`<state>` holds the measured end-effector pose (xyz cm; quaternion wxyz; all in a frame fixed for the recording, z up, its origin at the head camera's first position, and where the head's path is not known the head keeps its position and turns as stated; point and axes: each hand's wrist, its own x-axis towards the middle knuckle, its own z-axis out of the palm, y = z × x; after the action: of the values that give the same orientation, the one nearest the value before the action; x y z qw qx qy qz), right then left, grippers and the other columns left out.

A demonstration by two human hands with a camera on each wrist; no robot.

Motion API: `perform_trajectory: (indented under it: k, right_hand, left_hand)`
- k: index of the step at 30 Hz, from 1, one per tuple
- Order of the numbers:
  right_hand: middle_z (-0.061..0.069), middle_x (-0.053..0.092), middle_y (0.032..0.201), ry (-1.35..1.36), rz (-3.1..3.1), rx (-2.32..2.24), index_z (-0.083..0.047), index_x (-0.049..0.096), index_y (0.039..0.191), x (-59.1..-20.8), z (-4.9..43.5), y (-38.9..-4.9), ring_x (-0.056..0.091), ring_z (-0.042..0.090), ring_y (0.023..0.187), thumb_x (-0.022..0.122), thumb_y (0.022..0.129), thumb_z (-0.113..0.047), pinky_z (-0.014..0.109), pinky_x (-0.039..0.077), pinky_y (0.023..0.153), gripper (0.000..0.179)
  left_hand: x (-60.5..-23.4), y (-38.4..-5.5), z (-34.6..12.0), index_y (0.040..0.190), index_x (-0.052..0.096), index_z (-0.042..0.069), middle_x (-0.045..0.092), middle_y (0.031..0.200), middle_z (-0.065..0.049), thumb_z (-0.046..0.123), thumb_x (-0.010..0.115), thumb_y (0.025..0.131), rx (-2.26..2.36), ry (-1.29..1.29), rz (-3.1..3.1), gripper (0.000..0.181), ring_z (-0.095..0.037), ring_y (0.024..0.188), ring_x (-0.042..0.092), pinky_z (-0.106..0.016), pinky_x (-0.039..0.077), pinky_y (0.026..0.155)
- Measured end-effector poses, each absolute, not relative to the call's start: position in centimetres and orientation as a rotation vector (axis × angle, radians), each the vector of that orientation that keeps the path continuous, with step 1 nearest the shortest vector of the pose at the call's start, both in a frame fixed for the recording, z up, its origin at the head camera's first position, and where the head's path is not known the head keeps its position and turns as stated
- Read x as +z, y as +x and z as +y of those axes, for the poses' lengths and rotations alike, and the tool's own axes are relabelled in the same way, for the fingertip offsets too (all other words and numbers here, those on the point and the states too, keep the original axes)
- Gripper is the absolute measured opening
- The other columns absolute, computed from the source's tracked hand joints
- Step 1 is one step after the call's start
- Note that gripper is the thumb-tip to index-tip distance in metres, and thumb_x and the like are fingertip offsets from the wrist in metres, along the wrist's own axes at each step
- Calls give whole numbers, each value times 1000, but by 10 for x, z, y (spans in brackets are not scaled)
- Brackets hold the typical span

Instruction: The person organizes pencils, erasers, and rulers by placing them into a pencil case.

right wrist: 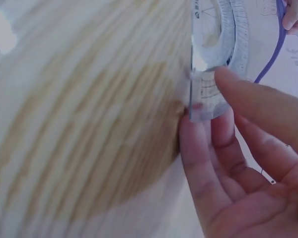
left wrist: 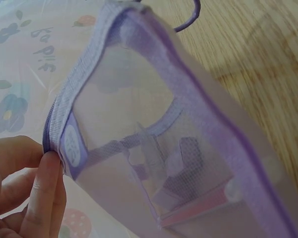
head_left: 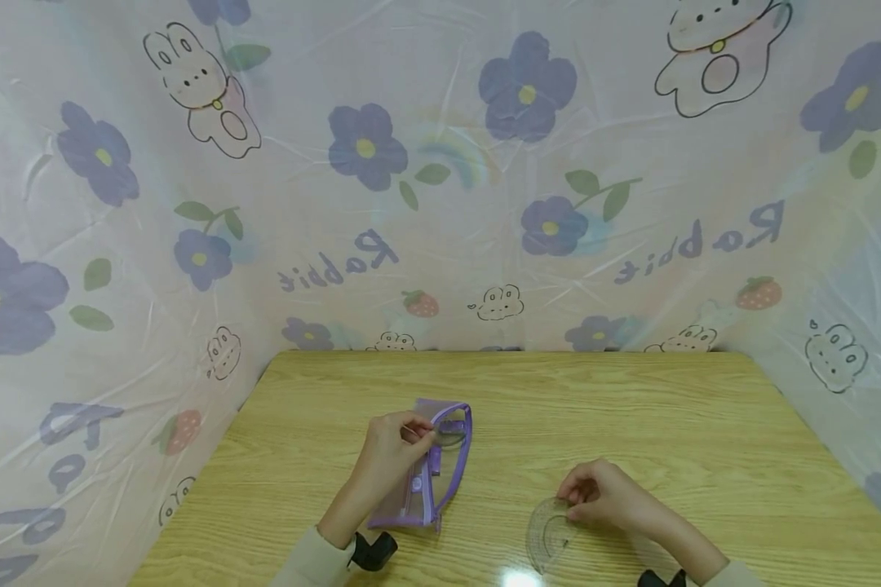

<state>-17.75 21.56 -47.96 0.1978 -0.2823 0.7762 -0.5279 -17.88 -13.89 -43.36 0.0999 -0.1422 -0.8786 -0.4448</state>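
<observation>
A see-through mesh pencil case (left wrist: 114, 69) with purple trim lies on the table at left of centre in the head view. Its zipped edge is pinched between the thumb and fingers of my left hand (head_left: 392, 444), and the mouth stands apart there. Through the mesh show a purple block-like item (left wrist: 181, 166) and a red strip (left wrist: 198, 204). To the right, my right hand (head_left: 605, 499) grips a clear protractor (head_left: 546, 534) by one end, thumb on its face and fingers behind. The protractor's curved side points left, toward the pencil case.
The wood-grain table (head_left: 595, 399) extends around both hands. Behind it and at its sides hangs a curtain (head_left: 448, 220) printed with flowers and rabbits. A black wrist strap mount (head_left: 374, 552) sits on the left wrist.
</observation>
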Motion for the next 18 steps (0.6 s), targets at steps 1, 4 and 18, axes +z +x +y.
perform_trajectory:
  k: [1,4,18]
  right_hand:
    - [10,64,88,-779,2164,-1485,6,70,95,-479,216,-178,57,8,75,77,81,6,23,53,63,16]
    - [12,63,89,-748,2133,-1512,8,69,95,-479,216,-178,57,8,74,76,81,7,21,52,62,15]
    - [18,69,91,-634,2041,-1568,13,68,102,-485,221,-180,66,15,76,75,85,3,22,56,64,21]
  left_hand:
    - [-434,-179,-139,91,74,3,67,79,4,8,75,89,-1314,-422,-2598,6,-9,70,63,-22,56,60]
    - [-434,-179,-139,91,74,2,67,78,4,6,75,89,-1310,-427,-2595,5,-9,69,63,-22,56,60]
    - [-436,-180,-138,92,74,2,67,79,4,6,75,89,-1313,-432,-2591,4,-10,70,63,-22,56,61]
